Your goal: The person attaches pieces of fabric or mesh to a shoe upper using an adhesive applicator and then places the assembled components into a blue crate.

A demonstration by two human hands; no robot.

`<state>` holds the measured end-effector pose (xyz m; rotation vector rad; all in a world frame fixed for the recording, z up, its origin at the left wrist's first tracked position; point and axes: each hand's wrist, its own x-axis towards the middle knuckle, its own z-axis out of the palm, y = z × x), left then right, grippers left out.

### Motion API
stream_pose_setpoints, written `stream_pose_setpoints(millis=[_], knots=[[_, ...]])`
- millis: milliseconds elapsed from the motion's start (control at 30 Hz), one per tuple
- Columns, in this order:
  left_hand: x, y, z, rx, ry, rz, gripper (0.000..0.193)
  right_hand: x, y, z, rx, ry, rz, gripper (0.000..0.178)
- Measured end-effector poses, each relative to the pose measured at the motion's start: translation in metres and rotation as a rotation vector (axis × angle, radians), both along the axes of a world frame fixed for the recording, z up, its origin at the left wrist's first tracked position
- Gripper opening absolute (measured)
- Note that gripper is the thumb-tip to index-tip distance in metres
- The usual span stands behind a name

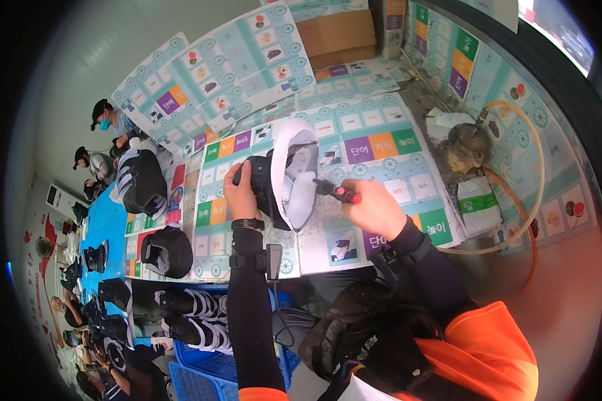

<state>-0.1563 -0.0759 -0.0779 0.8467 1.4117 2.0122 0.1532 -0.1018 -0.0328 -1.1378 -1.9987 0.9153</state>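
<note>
My left hand (243, 194) is closed round the black part of a shoe (279, 177) with a thick white rim. The shoe is tilted over the patterned table, its pale hollow side toward my right hand; I cannot tell if that is the inside or the underside. My right hand (380, 208) grips a dark slim tool with red ends (328, 188), which looks like a brush. Its tip is close to the pale part of the shoe; whether they touch is unclear. Left of my left hand, another black shoe (169, 252) lies at the table's edge.
A black shoe with light stripes (140, 184) stands farther left. Blue crates (204, 364) with several black-and-white shoes are below the table. At right are a crusted pot (470, 145), hoses (536, 160) and a white-green packet (479, 204). Co-workers sit along a blue table (106, 224).
</note>
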Motion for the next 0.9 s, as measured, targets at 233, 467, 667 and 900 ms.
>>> stream_pose_setpoints(millis=[233, 467, 667, 900], knots=[[0.010, -0.004, 0.007, -0.014, 0.016, 0.018, 0.037, 0.002, -0.003, 0.000, 0.006, -0.023, 0.000, 0.021], [0.003, -0.005, 0.007, 0.030, 0.031, 0.034, 0.036, 0.000, -0.007, -0.005, -0.004, -0.057, 0.094, 0.021], [0.027, -0.005, 0.039, 0.214, -0.158, -0.100, 0.029, 0.027, -0.002, 0.013, -0.211, 0.194, 0.143, 0.021], [-0.089, -0.016, -0.023, -0.007, 0.134, -0.237, 0.048, -0.013, 0.007, 0.017, -0.005, 0.058, 0.208, 0.021]])
